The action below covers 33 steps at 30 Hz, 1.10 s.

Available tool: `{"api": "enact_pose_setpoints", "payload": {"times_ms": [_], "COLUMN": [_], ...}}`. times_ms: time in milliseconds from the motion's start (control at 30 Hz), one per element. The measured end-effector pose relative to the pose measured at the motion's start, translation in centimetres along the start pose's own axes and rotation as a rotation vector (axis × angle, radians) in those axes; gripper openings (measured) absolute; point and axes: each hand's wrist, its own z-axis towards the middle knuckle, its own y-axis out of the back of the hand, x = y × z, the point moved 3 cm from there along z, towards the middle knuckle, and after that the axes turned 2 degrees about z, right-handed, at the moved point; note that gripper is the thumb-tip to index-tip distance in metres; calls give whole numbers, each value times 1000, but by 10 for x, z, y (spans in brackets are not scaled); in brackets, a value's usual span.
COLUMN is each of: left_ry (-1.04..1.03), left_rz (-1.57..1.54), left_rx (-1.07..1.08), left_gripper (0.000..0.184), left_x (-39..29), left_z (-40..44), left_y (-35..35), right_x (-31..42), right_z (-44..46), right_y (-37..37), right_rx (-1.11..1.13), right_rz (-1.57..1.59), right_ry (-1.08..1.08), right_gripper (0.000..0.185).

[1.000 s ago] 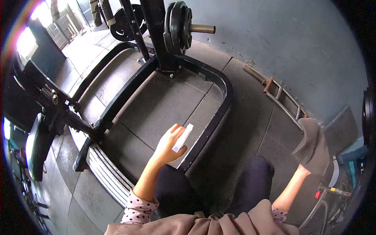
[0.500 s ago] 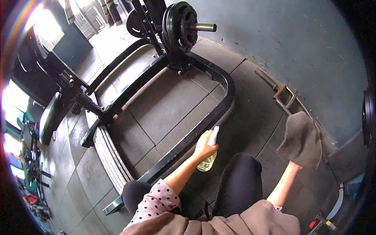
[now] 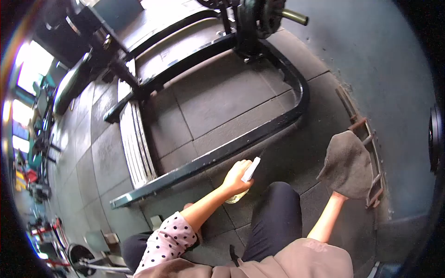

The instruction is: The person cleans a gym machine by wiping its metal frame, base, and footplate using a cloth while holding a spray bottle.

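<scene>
A transparent plastic spray bottle with a white trigger head and pale yellow liquid [image 3: 251, 170] is hanging above the floor, between the near rail of the machine frame and the person's dark-clad right knee [image 3: 278, 208]. The person's left hand [image 3: 237, 179] is wrapping around its neck, fingers curled closed; whether a finger is pressing the trigger is not showing. No spray is visible.

Off to the right, a thick grey-brown fabric cloth [image 3: 347, 164] is covering the person's right hand [image 3: 340, 196] almost to the wrist — only its base is showing, so I cannot tell whether the fingers are spreading or pinching underneath.

As for progress, both bottle and cloth are already in the hands, yet neither is touching the black painted metal machine frame [image 3: 176, 173]. The near rail is showing a pale, worn-looking upper edge; the view is not revealing any wet patch or how much of it is done or left.

Farther out, a rusty metal ladder-like bracket [image 3: 358, 124] is lying along the blue-grey wall [image 3: 371, 60], partly hidden by the cloth — contact there is impossible to judge. Round black weight plates [image 3: 266, 21] are hanging at the far end, and dark square floor tiles [image 3: 222, 99] are stretching beneath.
</scene>
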Motion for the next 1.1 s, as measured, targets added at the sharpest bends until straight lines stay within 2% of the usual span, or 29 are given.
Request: {"api": "enact_pose_setpoints", "payload": {"times_ms": [67,167,200,267,367,433,500,533,567,633,667,733,767,867,900,1000,1100], "left_ry": [-1,117,85,96,129,82,82,106,98,100,142,234,270,398,389,432,376], "left_rz": [39,68,49,54,72,83,58,33,65,-34,-1,86,151,131,-24,-143,-139], "left_rx": [-41,-39,-114,-114,-93,-127,-130,-111,0,-11,-57,-166,-221,-496,-614,-703,-734], "left_gripper": [49,44,40,39,40,43,43,43,44,44,46,45,43,35,35,39,38], "left_x": [7,19,20,22,22,18,-5,-15,-18,-42,-56,-74,-78,-88,-89,-96,-97], "left_z": [-13,-33,-41,-56,-78,-94,-105,-110,-114,-121,-126,-147,-156,-184,-187,-178,-173], "left_y": [-2,-1,1,8,27,45,74,88,103,138,157,188,204,230,235,257,280], "right_x": [-22,-48,-56,-72,-94,-109,-133,-149,-165,-214,-236,-269,-275,-278,-278,-286,-314], "right_z": [9,22,23,31,50,66,81,83,83,70,61,48,51,59,62,57,9], "right_y": [2,0,-1,-5,-11,-17,-38,-48,-53,-64,-64,-61,-58,-63,-66,-79,-111], "right_rx": [-11,-18,-20,-12,62,210,496,659,806,1119,1174,1112,1089,1164,1199,1300,1582], "right_rz": [-43,-114,-147,-204,-423,-746,-1159,-1349,-1494,-1760,-1810,-1798,-1729,-1703,-1733,-1739,-1619], "right_ry": [-59,-149,-177,-229,-290,-277,-175,-88,-9,219,339,592,644,615,579,473,419], "right_gripper": [53,53,53,53,53,53,53,52,52,52,52,57,58,54,53,48,42]}}
